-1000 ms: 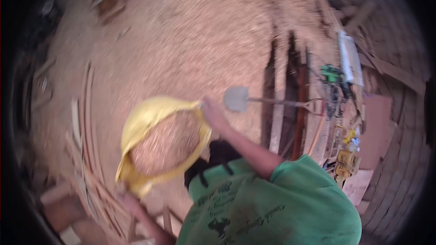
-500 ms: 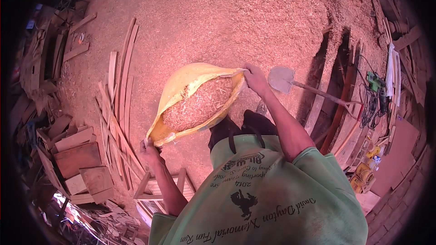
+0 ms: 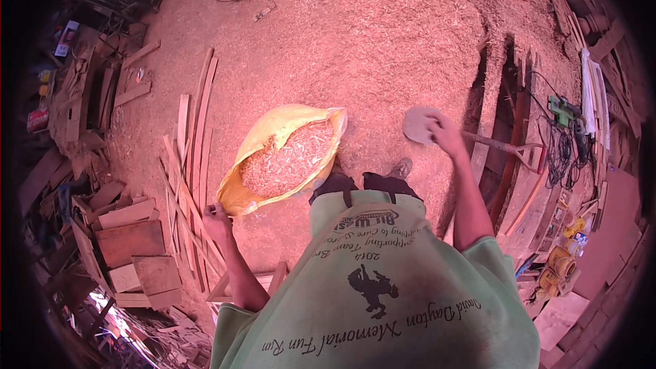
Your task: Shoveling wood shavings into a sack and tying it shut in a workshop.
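Note:
A yellow sack [image 3: 263, 128] stands in front of me with its mouth spread wide, and wood shavings [image 3: 287, 165] fill it. At the near left corner of its rim, my left hand [image 3: 217, 221] pinches the sack's edge. My right hand [image 3: 445, 135] is off the sack, over to the right, with fingers apart and nothing seen in them. It covers part of the blade of a shovel [image 3: 415, 125]; whether it touches the blade I cannot tell. The shovel lies with its handle pointing right.
Long wooden strips [image 3: 199, 123] lie left of the sack, beside stacked boards [image 3: 130, 246]. Shavings are heaped at the far right. A green power tool [image 3: 563, 112] with dark cords rests on timber at right. My shoe [image 3: 402, 167] shows near the shovel.
My right hand has let go of the sack's right rim and moved right, over the shovel blade. My left hand keeps its hold; the sack's right side has sunk slightly.

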Available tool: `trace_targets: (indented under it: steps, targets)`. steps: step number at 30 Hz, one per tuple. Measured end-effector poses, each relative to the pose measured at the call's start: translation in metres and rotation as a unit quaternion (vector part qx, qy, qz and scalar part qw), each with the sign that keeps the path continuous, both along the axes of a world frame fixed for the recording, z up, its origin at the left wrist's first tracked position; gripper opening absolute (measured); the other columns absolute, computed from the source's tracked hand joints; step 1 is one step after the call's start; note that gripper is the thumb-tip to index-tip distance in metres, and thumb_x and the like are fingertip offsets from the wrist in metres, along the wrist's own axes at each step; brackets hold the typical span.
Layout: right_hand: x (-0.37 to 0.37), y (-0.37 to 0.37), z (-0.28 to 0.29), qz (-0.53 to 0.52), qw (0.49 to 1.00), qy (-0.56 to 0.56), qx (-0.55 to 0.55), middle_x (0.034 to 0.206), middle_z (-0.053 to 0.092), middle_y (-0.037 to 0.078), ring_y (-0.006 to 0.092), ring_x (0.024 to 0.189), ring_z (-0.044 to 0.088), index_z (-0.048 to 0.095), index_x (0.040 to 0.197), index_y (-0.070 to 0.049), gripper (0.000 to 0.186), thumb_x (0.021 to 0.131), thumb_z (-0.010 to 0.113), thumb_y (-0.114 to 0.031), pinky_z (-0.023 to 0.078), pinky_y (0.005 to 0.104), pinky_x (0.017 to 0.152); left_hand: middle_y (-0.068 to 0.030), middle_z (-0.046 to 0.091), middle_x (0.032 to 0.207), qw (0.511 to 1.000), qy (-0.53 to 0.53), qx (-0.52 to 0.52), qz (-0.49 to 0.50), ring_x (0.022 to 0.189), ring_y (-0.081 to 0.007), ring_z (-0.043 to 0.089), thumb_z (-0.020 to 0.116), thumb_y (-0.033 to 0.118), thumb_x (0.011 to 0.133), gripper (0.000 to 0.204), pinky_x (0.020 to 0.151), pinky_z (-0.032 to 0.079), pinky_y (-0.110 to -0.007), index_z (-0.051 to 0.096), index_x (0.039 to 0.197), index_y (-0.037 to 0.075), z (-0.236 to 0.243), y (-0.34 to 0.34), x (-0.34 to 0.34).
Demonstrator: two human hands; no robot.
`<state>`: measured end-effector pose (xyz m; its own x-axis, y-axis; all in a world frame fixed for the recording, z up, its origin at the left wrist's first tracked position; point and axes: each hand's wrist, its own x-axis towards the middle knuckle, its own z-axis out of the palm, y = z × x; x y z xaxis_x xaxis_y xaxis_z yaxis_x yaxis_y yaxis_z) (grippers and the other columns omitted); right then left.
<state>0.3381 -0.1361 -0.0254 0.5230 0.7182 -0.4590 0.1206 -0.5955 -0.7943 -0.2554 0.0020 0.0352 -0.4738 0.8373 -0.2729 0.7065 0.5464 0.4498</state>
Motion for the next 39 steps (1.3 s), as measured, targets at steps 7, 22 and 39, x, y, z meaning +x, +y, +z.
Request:
trace_targets:
  steps: [7,22,39]
  targets:
    - [0.185,-0.233,0.078,-0.221,0.78,-0.584,-0.054,0.105,0.063,0.023,0.036,0.096,0.061,0.063,0.111,0.0,0.035,0.084,0.061,-0.021,0.048,0.0416,0.086,-0.0268,0.054,0.118,0.965,0.207,0.099,-0.129,0.106,-0.0413,0.055,0.062,0.026,0.085,0.046,0.088,0.045,-0.046,0.053,0.122,0.0,0.017,-0.039,0.07]
    - [0.31,-0.331,0.046,-0.331,0.894,-0.293,-0.077,0.115,0.059,0.027,0.0363,0.111,0.057,0.053,0.124,0.003,0.057,0.084,0.063,-0.037,0.043,0.0393,0.092,-0.0204,0.056,0.107,0.922,0.015,0.071,-0.381,0.091,-0.0333,0.056,0.067,0.021,0.082,0.037,0.082,0.045,-0.042,0.06,0.112,0.002,0.007,-0.112,0.373]
    - [0.219,-0.258,0.069,-0.34,0.939,-0.018,0.044,0.086,0.067,0.015,0.0243,0.079,0.065,0.065,0.101,-0.007,0.039,0.074,0.069,-0.035,0.049,0.0327,0.068,-0.0181,0.067,0.102,0.811,-0.176,-0.155,-0.536,0.09,-0.0244,0.066,0.063,0.022,0.087,0.032,0.08,0.051,-0.036,0.063,0.109,0.0,-0.034,-0.185,0.533]
